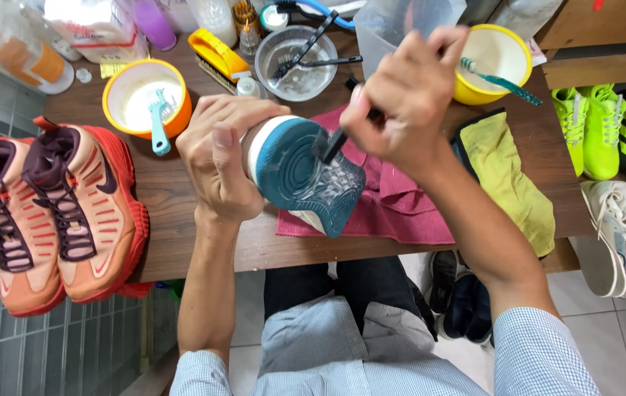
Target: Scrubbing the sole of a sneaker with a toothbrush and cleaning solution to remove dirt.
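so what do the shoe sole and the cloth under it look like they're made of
Teal shoe sole: likely rubber, with a translucent, glossy, wet-looking patterned tread. Dark pink cloth on the wooden table: soft woven fabric, matte, folded and creased, probably a towel.

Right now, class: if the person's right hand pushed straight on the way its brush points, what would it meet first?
The right hand aims its brush down and left, already at the teal sole of the shoe that the left hand holds. So the sole comes first, though depth is hard to judge.

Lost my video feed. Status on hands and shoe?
Left hand grips shoe, sole up. Right hand holds brush on sole. Nothing in the way.
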